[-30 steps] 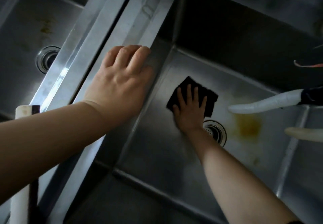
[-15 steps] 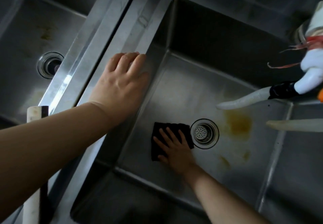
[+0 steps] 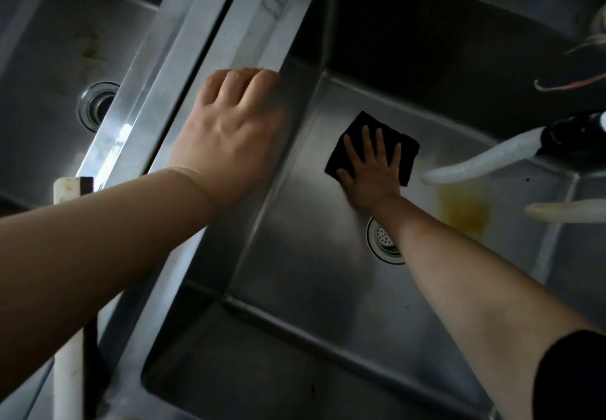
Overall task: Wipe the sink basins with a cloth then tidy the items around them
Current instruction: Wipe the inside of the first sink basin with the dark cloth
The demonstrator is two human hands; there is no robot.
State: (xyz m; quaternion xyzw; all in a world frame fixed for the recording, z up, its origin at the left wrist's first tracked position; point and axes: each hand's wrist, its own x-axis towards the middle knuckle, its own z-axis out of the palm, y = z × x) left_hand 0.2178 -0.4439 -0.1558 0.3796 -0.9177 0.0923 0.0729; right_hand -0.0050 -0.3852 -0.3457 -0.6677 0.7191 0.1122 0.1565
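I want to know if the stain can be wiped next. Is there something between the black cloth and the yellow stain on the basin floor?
Nothing visible lies on the floor between them. The right hand presses the black cloth flat; the yellow stain is to its right. A white hose hangs above that stretch, so the hand must pass under it.

My cloth (image 3: 373,144) lies flat on the basin (image 3: 311,288) floor, beside what looks like a yellow stain (image 3: 464,209).
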